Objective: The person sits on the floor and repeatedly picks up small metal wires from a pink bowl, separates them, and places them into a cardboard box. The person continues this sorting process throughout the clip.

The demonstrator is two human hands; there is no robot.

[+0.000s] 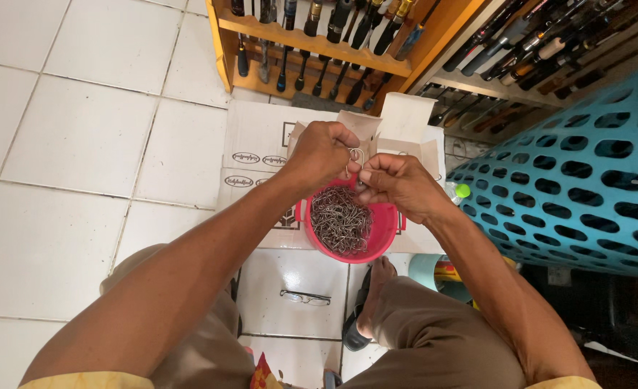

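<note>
Both my hands are raised over a small pink bucket [386, 232] filled with several metal hooks [341, 220]. My left hand [322, 153] pinches a thin bent metal hook [356, 155] at its top. My right hand [397, 184] holds the same hook from the right side, its fingertips meeting those of the left. The bucket sits on flattened cardboard [255, 148] on the white tiled floor, between my knees.
A pair of glasses [305, 297] lies on the floor tile near my legs. A turquoise perforated basket [578, 180] stands at the right. A wooden rack [312, 45] with fishing rods stands behind the cardboard. A green bottle cap [463, 191] shows beside the basket.
</note>
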